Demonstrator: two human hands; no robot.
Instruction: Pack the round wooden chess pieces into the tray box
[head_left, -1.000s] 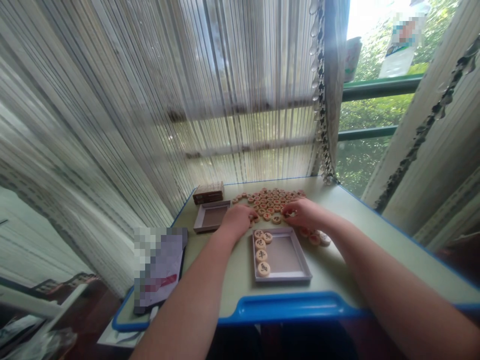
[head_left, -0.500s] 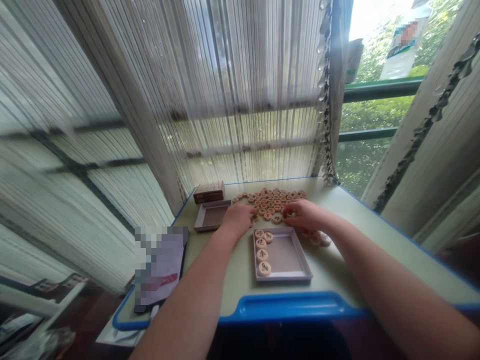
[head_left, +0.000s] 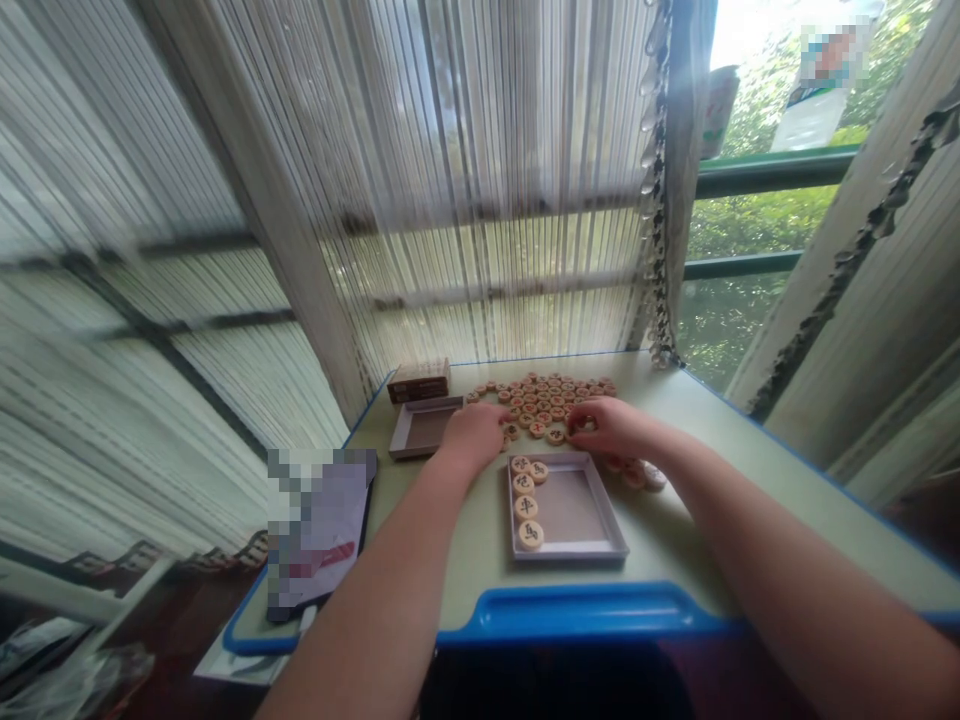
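Many round wooden Chinese chess pieces (head_left: 551,398) with red or black characters lie in a spread on the table. My left hand (head_left: 476,435) is at the near left edge of this spread, fingers stretched towards the pieces and nothing visibly gripped. Across from it, my right hand (head_left: 615,425) curves around the near right edge, thumb and fingers apart with pieces showing between them. Just nearer stands a shallow open box tray (head_left: 611,510). Along its left side sit several black-lettered pieces (head_left: 526,507), one more beside the top of that row.
A second shallow tray (head_left: 403,440) lies left of my left hand, with a small brown box (head_left: 418,380) behind it. A tablet-like device (head_left: 326,540) rests at the table's left edge. Some pieces (head_left: 643,475) lie under my right forearm. The table (head_left: 787,480) has a blue rim.
The view has shifted slightly. Both hands stay at the edge of the pieces with only small finger movements. The pieces in the tray look the same.
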